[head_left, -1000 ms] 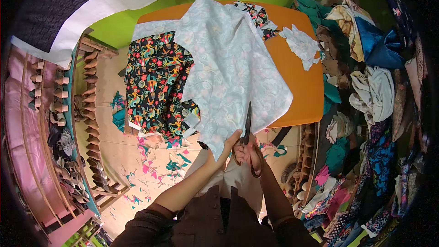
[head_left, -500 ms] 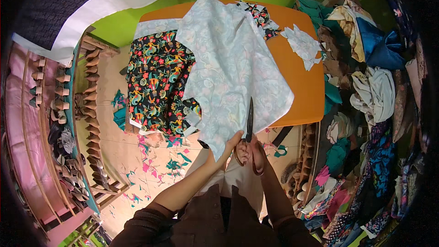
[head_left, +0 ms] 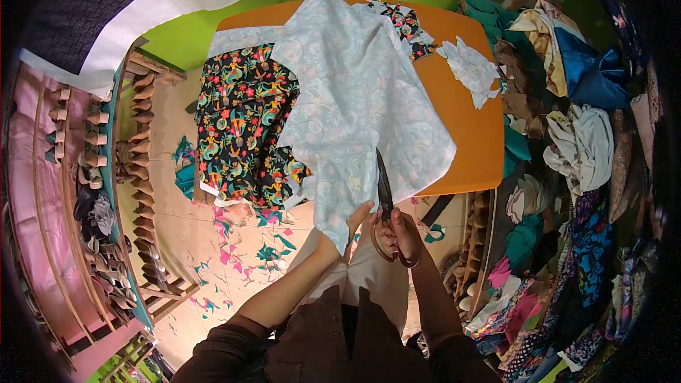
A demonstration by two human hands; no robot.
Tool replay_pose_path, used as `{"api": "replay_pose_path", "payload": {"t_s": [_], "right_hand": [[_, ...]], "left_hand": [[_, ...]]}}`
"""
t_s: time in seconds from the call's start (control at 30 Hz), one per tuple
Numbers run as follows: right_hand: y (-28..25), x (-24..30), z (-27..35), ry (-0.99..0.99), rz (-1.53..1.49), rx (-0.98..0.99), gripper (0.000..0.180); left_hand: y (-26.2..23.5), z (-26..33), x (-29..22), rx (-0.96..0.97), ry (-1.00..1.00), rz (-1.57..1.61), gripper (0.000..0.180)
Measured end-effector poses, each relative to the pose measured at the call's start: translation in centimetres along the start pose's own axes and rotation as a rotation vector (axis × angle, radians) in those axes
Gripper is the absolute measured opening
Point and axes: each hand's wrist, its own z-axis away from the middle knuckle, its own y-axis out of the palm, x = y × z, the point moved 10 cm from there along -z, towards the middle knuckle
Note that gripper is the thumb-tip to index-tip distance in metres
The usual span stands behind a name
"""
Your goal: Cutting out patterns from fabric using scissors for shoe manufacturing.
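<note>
A large piece of fabric [head_left: 347, 92], pale wrong side up, spreads over the orange table [head_left: 464, 142] and hangs off its near edge. My left hand [head_left: 360, 218] is closed on the near edge of this fabric, its fingers partly hidden. In my right hand [head_left: 403, 235] are scissors [head_left: 384, 183] with dark blades and brown handles. Their blades point away from me and lie at the cloth, tips leaning slightly left. On the left of the table is more of the black fabric [head_left: 245, 113] with a bright floral and figure print.
Cut scraps of printed fabric [head_left: 404, 25] and a pale scrap [head_left: 468, 71] lie on the table's far right. Piled cloths [head_left: 582, 145] crowd the right side. Shoe lasts [head_left: 142, 170] line a wooden rack at left. Teal and pink offcuts [head_left: 269, 252] litter the floor.
The scissors have tilted, tips shifting left and handles swinging right and down. My right hand has turned, so the handle loops show more. My left hand stays on the fabric, nearly still.
</note>
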Motion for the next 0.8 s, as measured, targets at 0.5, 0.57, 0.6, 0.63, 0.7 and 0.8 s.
{"api": "replay_pose_path", "payload": {"t_s": [0.5,0.57,0.6,0.63,0.7,0.8], "right_hand": [[-0.3,0.9,0.7,-0.014,0.062,0.015,0.06],[-0.1,1.2,0.9,-0.01,0.108,-0.005,0.061],[0.0,1.2,0.9,-0.009,0.11,-0.006,0.061],[0.2,1.3,1.0,-0.029,0.111,0.0,0.062],[0.2,1.4,1.0,-0.051,0.11,0.004,0.063],[-0.1,0.9,0.7,-0.027,0.099,-0.004,0.064]], "left_hand": [[1.2,-2.0,0.9,-0.03,-0.32,0.718,0.047],[0.8,-2.6,1.6,-0.049,-0.232,0.685,0.05],[0.4,-2.7,1.6,-0.069,-0.144,0.648,0.057],[0.1,-2.3,1.0,-0.102,-0.1,0.623,0.062],[0.5,-1.4,0.1,-0.147,-0.043,0.621,0.064],[0.3,-0.3,0.3,-0.176,-0.016,0.594,0.072]]}}
